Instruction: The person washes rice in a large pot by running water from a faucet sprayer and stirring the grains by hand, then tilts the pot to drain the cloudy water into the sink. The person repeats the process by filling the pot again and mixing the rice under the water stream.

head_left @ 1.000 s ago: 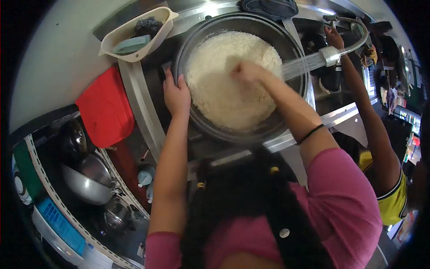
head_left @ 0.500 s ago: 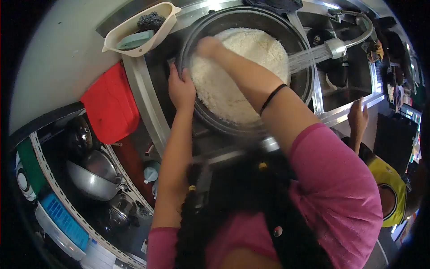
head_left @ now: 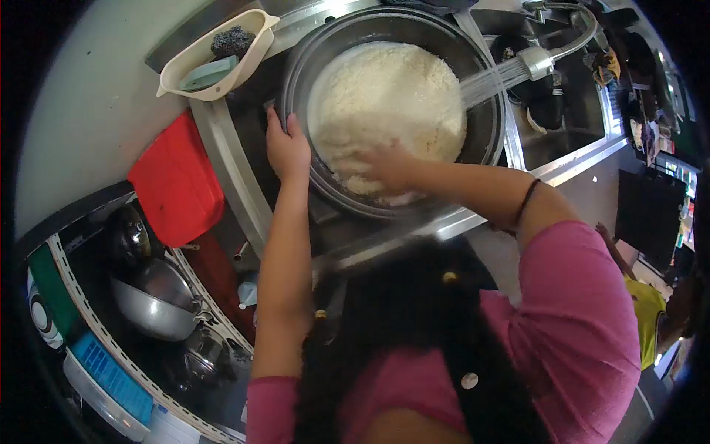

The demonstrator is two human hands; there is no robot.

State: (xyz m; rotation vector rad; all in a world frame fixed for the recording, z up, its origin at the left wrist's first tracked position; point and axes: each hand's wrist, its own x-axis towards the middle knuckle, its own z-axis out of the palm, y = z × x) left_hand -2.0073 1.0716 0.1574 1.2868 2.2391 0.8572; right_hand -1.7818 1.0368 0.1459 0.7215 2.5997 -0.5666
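Observation:
A large dark pot sits in the sink with wet white rice and cloudy water inside. At its left side, my left hand is closed on the rim, with the thumb by the inner edge and other fingers outside. My right hand is low in the pot, at the near part of the rice. Its fingers look spread in the rice and are smeared by motion. From the right, a flexible tap sprays water over the rim onto the rice.
A cream basket with a dark scourer and a green sponge stands at upper left. Beside the counter hangs a red plastic item. Metal bowls fill a lower-left shelf. A person in yellow is at far right.
My right hand has swept from the pot's far left side toward me, to the near side of the rice. My left hand stays on the rim. The water keeps running.

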